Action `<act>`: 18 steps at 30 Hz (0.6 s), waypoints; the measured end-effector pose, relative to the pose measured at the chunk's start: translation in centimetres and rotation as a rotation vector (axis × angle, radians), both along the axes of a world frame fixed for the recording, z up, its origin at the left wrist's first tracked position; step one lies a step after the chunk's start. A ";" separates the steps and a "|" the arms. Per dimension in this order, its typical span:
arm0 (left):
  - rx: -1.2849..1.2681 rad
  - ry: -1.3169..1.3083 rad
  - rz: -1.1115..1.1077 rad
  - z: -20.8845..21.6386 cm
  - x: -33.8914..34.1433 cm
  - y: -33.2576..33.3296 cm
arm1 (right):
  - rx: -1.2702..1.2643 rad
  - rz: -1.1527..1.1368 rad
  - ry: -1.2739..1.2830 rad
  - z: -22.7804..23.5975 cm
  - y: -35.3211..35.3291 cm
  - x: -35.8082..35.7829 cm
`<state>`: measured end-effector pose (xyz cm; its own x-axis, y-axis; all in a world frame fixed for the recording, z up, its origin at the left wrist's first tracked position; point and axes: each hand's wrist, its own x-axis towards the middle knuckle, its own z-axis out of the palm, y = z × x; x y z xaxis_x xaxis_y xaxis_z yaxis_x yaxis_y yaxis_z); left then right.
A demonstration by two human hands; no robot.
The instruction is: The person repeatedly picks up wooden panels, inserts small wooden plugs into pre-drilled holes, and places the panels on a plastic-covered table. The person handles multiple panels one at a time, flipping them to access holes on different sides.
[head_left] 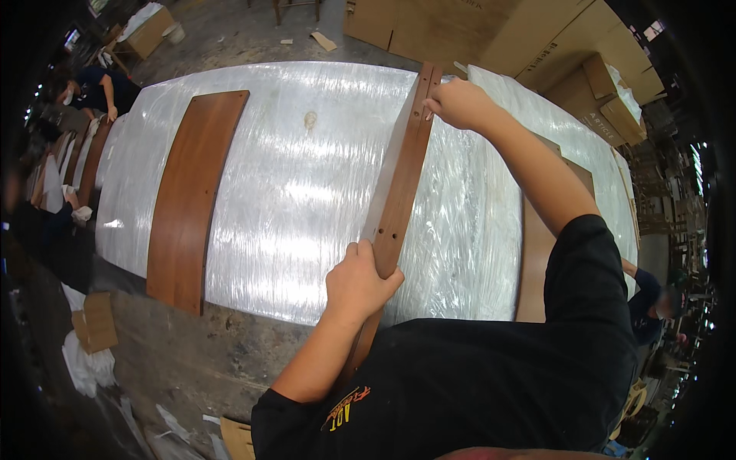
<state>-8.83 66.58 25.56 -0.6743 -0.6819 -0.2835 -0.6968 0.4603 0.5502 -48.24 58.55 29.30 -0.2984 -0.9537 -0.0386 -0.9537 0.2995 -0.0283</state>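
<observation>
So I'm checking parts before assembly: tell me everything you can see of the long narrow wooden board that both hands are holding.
The long narrow wooden board is reddish-brown, smooth and looks finished, with small drilled holes near both ends. It stands on edge, running lengthwise away from the person over the plastic-wrapped table. The left hand holds its near part in a closed grip, and the right hand pinches its far end. Its nearest end is hidden behind the left forearm.

A single wide fisheye view from the person's head looks steeply down and forward over their chest, close above a plastic-wrapped table [291,192]. Straight edges bow toward the dark round rim, where the workshop floor [230,34] and cardboard boxes [537,46] appear farther off.
</observation>
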 end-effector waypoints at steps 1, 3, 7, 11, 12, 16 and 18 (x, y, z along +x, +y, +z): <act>-0.002 -0.005 -0.001 0.0 0.0 0.0 | 0.010 0.006 0.025 -0.1 -0.2 -0.1; 0.003 -0.006 0.000 0.0 0.0 0.0 | 0.076 -0.014 0.074 0.1 -0.4 -0.1; 0.010 0.002 0.002 -0.1 0.1 -0.1 | -0.073 0.108 0.025 1.2 -0.5 0.6; 0.003 -0.025 -0.003 0.0 0.1 -0.1 | 0.013 0.022 0.058 1.6 -0.3 0.9; 0.006 -0.020 -0.001 0.0 0.1 -0.2 | 0.020 0.000 0.054 1.5 -0.2 0.8; 0.009 0.006 0.001 0.0 0.2 -0.2 | -0.054 0.044 -0.066 0.5 -0.1 0.6; 0.013 0.021 0.009 -0.1 0.3 -0.2 | -0.070 0.043 -0.129 0.0 0.2 0.9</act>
<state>-8.58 66.37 25.51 -0.6743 -0.6840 -0.2784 -0.6890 0.4471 0.5704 -47.30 58.75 29.28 -0.2538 -0.9672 -0.0066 -0.9527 0.2511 -0.1714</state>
